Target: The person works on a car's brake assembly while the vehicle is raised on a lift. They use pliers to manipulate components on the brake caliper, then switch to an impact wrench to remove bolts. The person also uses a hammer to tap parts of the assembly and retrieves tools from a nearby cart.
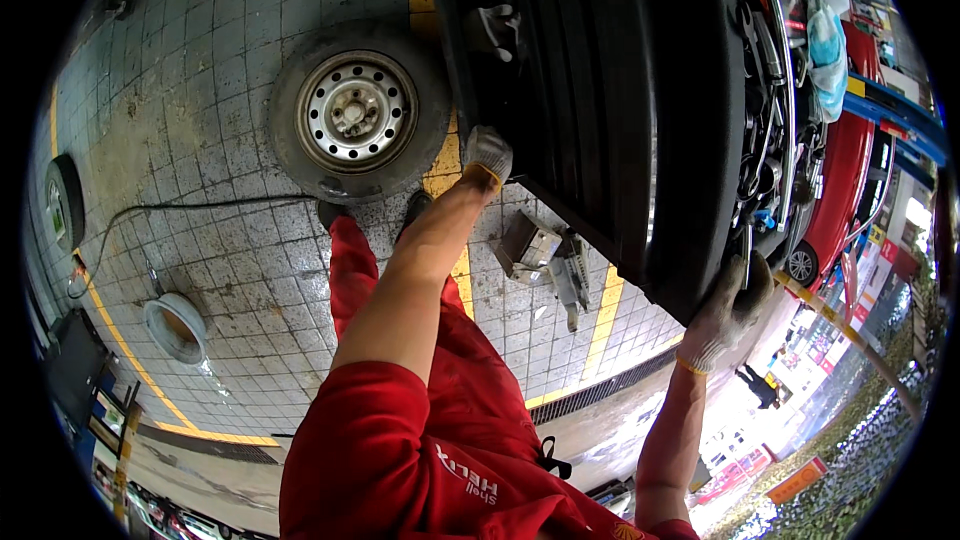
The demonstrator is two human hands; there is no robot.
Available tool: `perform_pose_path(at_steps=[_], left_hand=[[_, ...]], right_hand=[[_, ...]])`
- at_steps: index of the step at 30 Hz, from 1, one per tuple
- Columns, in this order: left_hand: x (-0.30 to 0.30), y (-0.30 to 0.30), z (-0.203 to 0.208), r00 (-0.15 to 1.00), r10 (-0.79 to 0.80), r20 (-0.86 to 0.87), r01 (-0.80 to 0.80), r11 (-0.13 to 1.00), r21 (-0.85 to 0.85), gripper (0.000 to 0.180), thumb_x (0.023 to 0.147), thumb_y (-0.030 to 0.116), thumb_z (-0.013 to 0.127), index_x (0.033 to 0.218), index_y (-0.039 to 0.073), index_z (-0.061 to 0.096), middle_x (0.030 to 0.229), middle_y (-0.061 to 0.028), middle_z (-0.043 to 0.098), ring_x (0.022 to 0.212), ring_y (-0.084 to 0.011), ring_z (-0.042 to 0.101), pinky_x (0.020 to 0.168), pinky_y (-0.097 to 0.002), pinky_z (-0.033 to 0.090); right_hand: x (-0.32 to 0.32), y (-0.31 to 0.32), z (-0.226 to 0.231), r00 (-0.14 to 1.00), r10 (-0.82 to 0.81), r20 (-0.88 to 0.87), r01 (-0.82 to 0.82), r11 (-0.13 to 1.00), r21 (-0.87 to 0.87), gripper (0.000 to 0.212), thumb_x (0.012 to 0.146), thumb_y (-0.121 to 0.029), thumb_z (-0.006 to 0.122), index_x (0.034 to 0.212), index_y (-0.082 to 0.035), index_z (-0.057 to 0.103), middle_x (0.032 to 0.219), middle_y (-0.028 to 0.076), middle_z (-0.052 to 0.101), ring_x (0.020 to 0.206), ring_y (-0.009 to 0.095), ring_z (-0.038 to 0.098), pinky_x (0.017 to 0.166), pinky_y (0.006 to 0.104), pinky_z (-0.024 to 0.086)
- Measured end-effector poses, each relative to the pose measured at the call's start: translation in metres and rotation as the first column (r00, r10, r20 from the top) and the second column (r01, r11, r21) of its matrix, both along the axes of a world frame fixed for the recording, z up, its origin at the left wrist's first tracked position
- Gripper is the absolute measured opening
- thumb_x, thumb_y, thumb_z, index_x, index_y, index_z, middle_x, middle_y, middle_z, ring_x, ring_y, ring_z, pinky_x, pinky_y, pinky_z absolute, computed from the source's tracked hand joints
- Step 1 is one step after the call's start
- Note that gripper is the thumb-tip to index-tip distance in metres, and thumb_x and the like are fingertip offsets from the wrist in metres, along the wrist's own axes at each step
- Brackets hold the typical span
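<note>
Fingers of my left hand (488, 153) curl around the black tool cart (600, 90) beside the wheel (355, 115), likely for purchase; right hand (725, 318) at its top corner, grip unclear.

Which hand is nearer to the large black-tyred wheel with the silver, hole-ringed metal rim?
Left. The pale-gloved left hand is just right of the wheel, at the edge of the black cabinet; the gloved right hand is farther right, by the cabinet's top.
</note>
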State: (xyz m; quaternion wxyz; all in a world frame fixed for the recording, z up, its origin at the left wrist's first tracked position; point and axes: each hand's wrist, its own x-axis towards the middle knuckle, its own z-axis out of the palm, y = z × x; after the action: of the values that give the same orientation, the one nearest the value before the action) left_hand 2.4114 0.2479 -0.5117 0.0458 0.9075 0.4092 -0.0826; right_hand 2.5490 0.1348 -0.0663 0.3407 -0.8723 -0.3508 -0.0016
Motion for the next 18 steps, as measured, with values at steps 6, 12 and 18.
perform_pose_path(at_steps=[6, 12, 18], left_hand=[[-0.03, 0.039, -0.005, 0.933, 0.31, 0.182, -0.32, 0.947, 0.025, 0.022, 0.084, 0.019, 0.066, 0.102, 0.006, 0.071, 0.072, -0.0064, 0.069, 0.067, -0.0257, 0.069, 0.053, -0.0418, 0.05], [-0.051, 0.102, -0.007, 0.898, 0.429, -0.095, -0.437, 0.894, -0.099, 0.015, 0.094, 0.024, 0.063, 0.102, 0.014, 0.07, 0.096, -0.0021, 0.072, 0.079, -0.0208, 0.075, 0.054, -0.0409, 0.054], [-0.09, 0.125, -0.007, 0.823, 0.567, -0.046, -0.541, 0.754, -0.372, 0.025, 0.095, 0.025, 0.06, 0.107, 0.006, 0.071, 0.104, -0.014, 0.076, 0.094, -0.0296, 0.077, 0.077, -0.0424, 0.061]], right_hand=[[-0.003, 0.012, 0.001, 0.999, -0.018, -0.028, 0.018, 1.0, -0.022, 0.035, 0.106, -0.022, 0.062, 0.132, 0.002, 0.056, 0.117, 0.012, 0.063, 0.101, 0.017, 0.06, 0.09, 0.0304, 0.05], [0.001, 0.008, 0.0, 1.0, -0.02, -0.005, 0.02, 1.0, -0.005, 0.035, 0.105, -0.02, 0.063, 0.132, 0.002, 0.056, 0.115, 0.01, 0.063, 0.097, 0.014, 0.059, 0.084, 0.0273, 0.05], [-0.004, 0.015, 0.004, 1.0, -0.028, 0.003, 0.028, 0.999, -0.029, 0.035, 0.104, -0.019, 0.064, 0.131, 0.002, 0.057, 0.114, 0.009, 0.062, 0.095, 0.012, 0.058, 0.081, 0.0246, 0.049]])
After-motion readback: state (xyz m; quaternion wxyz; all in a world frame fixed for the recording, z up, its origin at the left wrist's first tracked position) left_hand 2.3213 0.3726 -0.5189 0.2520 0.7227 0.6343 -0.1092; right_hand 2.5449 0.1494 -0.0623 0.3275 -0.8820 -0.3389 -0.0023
